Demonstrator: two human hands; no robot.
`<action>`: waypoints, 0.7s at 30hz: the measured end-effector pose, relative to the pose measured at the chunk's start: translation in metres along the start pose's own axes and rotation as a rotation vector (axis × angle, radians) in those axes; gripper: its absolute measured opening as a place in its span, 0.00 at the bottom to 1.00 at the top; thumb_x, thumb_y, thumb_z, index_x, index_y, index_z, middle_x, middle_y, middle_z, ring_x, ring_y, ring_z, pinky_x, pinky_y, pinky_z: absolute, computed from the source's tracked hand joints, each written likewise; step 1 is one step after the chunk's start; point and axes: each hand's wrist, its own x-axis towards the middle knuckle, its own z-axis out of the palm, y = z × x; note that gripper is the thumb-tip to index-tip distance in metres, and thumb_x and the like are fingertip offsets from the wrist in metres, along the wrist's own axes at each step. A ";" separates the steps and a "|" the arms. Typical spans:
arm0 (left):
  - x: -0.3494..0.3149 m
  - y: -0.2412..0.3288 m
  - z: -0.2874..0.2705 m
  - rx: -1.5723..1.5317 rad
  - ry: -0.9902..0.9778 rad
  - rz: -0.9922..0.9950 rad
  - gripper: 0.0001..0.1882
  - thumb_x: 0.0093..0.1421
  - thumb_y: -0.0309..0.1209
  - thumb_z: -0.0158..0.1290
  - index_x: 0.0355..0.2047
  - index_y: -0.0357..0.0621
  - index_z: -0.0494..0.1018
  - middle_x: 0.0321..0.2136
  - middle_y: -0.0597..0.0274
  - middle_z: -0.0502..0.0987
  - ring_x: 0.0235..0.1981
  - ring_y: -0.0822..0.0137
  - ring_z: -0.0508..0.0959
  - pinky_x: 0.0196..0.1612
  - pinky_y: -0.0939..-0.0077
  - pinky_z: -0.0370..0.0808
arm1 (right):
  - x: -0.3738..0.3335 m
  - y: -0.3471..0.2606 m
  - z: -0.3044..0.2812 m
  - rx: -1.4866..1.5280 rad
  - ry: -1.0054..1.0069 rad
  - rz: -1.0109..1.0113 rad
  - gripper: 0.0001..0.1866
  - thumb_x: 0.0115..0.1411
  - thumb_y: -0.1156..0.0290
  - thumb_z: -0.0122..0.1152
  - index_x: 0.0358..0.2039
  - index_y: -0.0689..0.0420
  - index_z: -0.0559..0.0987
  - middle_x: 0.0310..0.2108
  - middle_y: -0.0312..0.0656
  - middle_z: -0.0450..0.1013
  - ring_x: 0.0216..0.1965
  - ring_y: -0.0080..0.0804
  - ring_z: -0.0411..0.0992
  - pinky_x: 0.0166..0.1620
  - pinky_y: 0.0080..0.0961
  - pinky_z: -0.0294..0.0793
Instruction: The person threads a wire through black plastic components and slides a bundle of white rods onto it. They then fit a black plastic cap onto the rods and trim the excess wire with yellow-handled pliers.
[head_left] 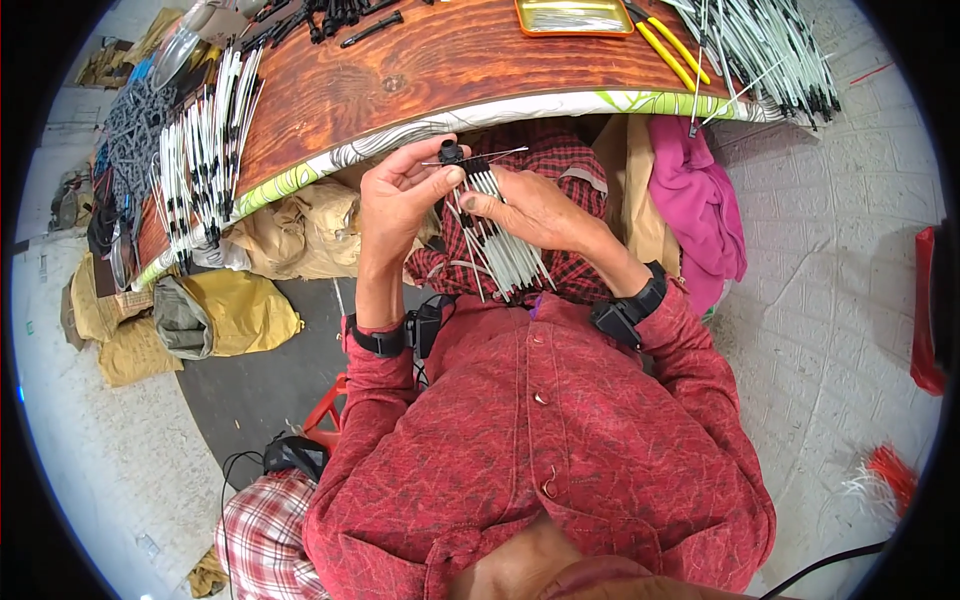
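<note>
My left hand point(402, 196) pinches a small black plastic fitting point(451, 152) with a round hollow top between thumb and fingers. A thin metal wire point(510, 152) runs crosswise at the fitting and sticks out to the right. Close beside it, my right hand point(537, 208) is closed round a bundle of thin white rods point(512, 262) with black ends, fanning down toward my lap. The rods' upper ends lie side by side next to the fitting. Whether the wire passes through them, I cannot tell. Below the rods lies a dark red checked cloth point(575, 262).
The wooden table point(440, 65) bears an orange tray point(575, 30) of thin metal pins, yellow-handled pliers point(672, 52) and black parts point(335, 15). More white rods hang over its edge at left point(205, 150) and right point(765, 50). A magenta cloth point(695, 205) hangs at right.
</note>
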 end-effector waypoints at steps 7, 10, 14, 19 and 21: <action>0.003 -0.002 -0.005 -0.010 0.015 -0.006 0.21 0.58 0.19 0.61 0.52 0.31 0.74 0.45 0.48 0.81 0.47 0.64 0.81 0.53 0.71 0.77 | -0.018 -0.013 0.006 0.110 0.123 0.027 0.22 0.68 0.52 0.54 0.44 0.61 0.71 0.29 0.54 0.74 0.31 0.55 0.75 0.35 0.43 0.72; 0.004 -0.003 -0.008 -0.053 -0.031 0.007 0.21 0.58 0.21 0.61 0.52 0.31 0.74 0.44 0.48 0.81 0.46 0.64 0.81 0.53 0.71 0.76 | -0.020 -0.005 0.017 0.101 0.203 0.054 0.21 0.68 0.53 0.55 0.40 0.62 0.70 0.26 0.56 0.73 0.29 0.56 0.74 0.33 0.44 0.70; 0.006 -0.005 -0.008 -0.047 -0.050 0.007 0.21 0.58 0.22 0.61 0.52 0.31 0.73 0.44 0.48 0.81 0.46 0.64 0.81 0.53 0.71 0.76 | -0.018 -0.002 0.025 -0.035 0.296 0.073 0.22 0.69 0.51 0.54 0.39 0.62 0.70 0.24 0.57 0.72 0.28 0.57 0.74 0.31 0.45 0.68; 0.005 -0.007 -0.014 -0.085 -0.072 -0.023 0.22 0.57 0.23 0.62 0.52 0.31 0.74 0.44 0.48 0.81 0.46 0.64 0.81 0.53 0.72 0.76 | -0.015 0.000 0.027 0.033 0.318 0.038 0.21 0.69 0.52 0.52 0.39 0.61 0.71 0.22 0.57 0.71 0.26 0.58 0.74 0.29 0.47 0.67; 0.005 -0.008 -0.018 -0.099 -0.101 -0.043 0.23 0.57 0.24 0.62 0.53 0.32 0.73 0.44 0.51 0.81 0.46 0.65 0.80 0.54 0.72 0.75 | -0.014 -0.002 0.028 0.037 0.345 0.062 0.20 0.70 0.53 0.50 0.38 0.60 0.71 0.20 0.55 0.72 0.25 0.59 0.74 0.28 0.50 0.68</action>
